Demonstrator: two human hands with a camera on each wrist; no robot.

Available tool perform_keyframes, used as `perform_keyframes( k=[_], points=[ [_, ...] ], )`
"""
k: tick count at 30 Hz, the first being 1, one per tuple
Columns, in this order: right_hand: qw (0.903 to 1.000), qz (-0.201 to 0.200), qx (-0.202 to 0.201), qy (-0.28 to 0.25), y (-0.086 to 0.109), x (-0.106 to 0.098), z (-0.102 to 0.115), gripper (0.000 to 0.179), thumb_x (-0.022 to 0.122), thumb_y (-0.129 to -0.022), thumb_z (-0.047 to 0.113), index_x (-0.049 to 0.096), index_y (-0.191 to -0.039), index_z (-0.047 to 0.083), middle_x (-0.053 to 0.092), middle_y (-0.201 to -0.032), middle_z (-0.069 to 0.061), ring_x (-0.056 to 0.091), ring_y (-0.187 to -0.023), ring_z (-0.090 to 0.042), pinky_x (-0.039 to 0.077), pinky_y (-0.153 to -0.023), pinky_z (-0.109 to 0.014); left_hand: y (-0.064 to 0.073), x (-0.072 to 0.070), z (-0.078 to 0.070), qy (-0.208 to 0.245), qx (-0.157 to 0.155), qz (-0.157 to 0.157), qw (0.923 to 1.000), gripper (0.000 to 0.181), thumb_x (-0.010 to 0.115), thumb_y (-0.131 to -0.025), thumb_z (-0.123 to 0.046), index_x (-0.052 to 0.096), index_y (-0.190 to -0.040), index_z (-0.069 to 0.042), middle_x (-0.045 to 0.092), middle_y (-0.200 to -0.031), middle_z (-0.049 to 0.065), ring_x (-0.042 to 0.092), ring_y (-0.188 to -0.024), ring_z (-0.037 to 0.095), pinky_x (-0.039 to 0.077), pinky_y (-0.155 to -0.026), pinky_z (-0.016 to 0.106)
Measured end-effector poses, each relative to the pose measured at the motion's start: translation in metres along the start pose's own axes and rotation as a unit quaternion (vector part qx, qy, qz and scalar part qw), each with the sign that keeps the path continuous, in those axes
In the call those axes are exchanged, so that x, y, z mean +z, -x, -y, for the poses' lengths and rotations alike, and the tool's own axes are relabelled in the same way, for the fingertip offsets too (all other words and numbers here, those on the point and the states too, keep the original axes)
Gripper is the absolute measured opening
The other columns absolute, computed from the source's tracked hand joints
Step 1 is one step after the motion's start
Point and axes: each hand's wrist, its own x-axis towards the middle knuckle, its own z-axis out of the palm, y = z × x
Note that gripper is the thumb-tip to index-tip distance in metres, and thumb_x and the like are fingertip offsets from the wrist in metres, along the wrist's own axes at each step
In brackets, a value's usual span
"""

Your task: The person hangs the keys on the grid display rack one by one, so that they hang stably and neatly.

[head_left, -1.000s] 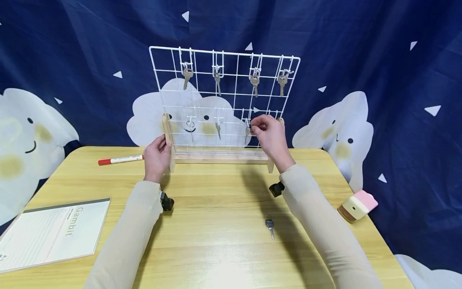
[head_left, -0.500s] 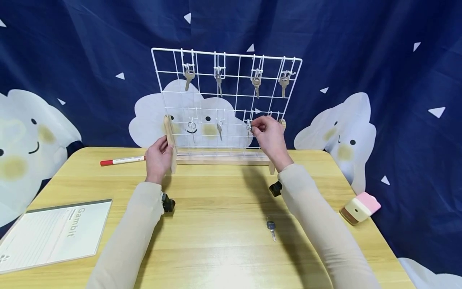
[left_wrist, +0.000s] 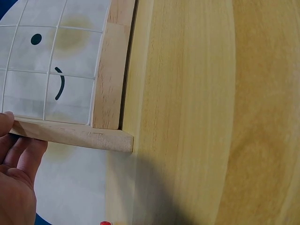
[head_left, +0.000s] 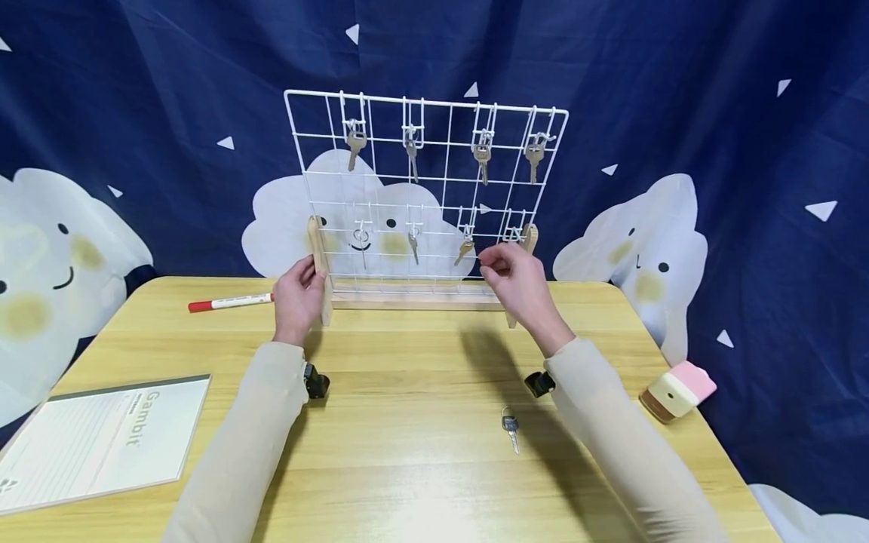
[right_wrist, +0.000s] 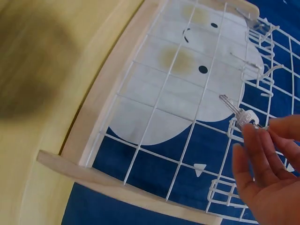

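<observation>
A white wire grid rack (head_left: 445,162) stands on the table in a wooden frame. My left hand (head_left: 299,296) grips the frame's left wooden upright (left_wrist: 70,133) between thumb and fingers. Keys hang from several white hooks in two rows. The lower row's third key (head_left: 465,247) hangs tilted on its hook. My right hand (head_left: 519,283) is just right of that key, fingers loosely bent and nothing held in the head view. In the right wrist view its fingertips overlap the key's head end. Behind the right hand is a lower-right hook (head_left: 513,232). A dark-headed key (head_left: 511,431) with a ring lies on the table.
A red-capped white marker (head_left: 231,302) lies left of the rack. A notebook (head_left: 109,437) rests at the table's left. On the right edge sits a pink, cream and brown block-shaped item (head_left: 677,391). A dark blue curtain (head_left: 611,68) with clouds hangs behind.
My right hand has let go of the lower row's third key and moved down and right, uncovering the lower-right hook. The key now hangs tilted. My left hand keeps its grip on the upright.
</observation>
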Motion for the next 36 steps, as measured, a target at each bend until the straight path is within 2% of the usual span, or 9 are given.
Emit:
perform_keyframes(
  k=[5, 14, 22, 27, 36],
  points=[
    [0.9973, 0.071, -0.014, 0.012, 0.018, -0.007, -0.004, 0.012, 0.064, -0.090, -0.001, 0.069, -0.101, 0.001, 0.065, -0.095, -0.007, 0.064, -0.085, -0.021, 0.057, -0.076, -0.034, 0.000, 0.001, 0.001, 0.000, 0.009, -0.003, 1.0000, 0.039, 0.058, -0.099, -0.005, 0.054, -0.137, 0.002, 0.057, -0.132, 0.022, 0.056, -0.121, 0.027, 0.048, -0.099, 0.030],
    [0.9850, 0.170, -0.018, 0.026, 0.047, -0.019, -0.016, 0.010, 0.065, -0.091, 0.001, 0.070, -0.099, 0.004, 0.067, -0.093, -0.003, 0.064, -0.085, -0.019, 0.058, -0.075, -0.034, 0.000, 0.000, 0.000, -0.003, 0.009, -0.006, 0.9999, 0.039, 0.057, -0.099, -0.006, 0.054, -0.137, 0.002, 0.057, -0.132, 0.023, 0.056, -0.121, 0.028, 0.049, -0.099, 0.030],
    [0.9741, 0.223, -0.010, 0.036, 0.073, -0.031, -0.030, 0.009, 0.067, -0.092, 0.005, 0.070, -0.100, 0.006, 0.067, -0.092, -0.001, 0.063, -0.087, -0.016, 0.058, -0.077, -0.036, -0.001, 0.001, 0.000, -0.007, 0.010, -0.008, 0.9999, 0.039, 0.058, -0.099, -0.005, 0.054, -0.137, 0.002, 0.057, -0.133, 0.022, 0.056, -0.122, 0.027, 0.048, -0.099, 0.028],
    [0.9717, 0.231, -0.004, 0.052, 0.092, -0.037, -0.040, 0.008, 0.068, -0.090, 0.003, 0.070, -0.098, 0.007, 0.066, -0.088, 0.003, 0.062, -0.083, -0.014, 0.058, -0.074, -0.036, 0.000, 0.001, 0.001, -0.003, 0.006, -0.006, 1.0000, 0.040, 0.057, -0.099, -0.006, 0.053, -0.139, 0.001, 0.055, -0.135, 0.021, 0.055, -0.123, 0.027, 0.048, -0.099, 0.028],
    [0.9586, 0.281, 0.000, 0.047, 0.118, -0.027, -0.053, 0.014, 0.071, -0.087, -0.001, 0.069, -0.100, 0.004, 0.065, -0.090, -0.001, 0.060, -0.082, -0.011, 0.057, -0.073, -0.034, 0.000, 0.002, 0.004, 0.001, 0.011, -0.009, 0.9999, 0.040, 0.057, -0.099, -0.006, 0.054, -0.138, 0.001, 0.056, -0.133, 0.022, 0.056, -0.122, 0.027, 0.048, -0.099, 0.027]
  ],
)
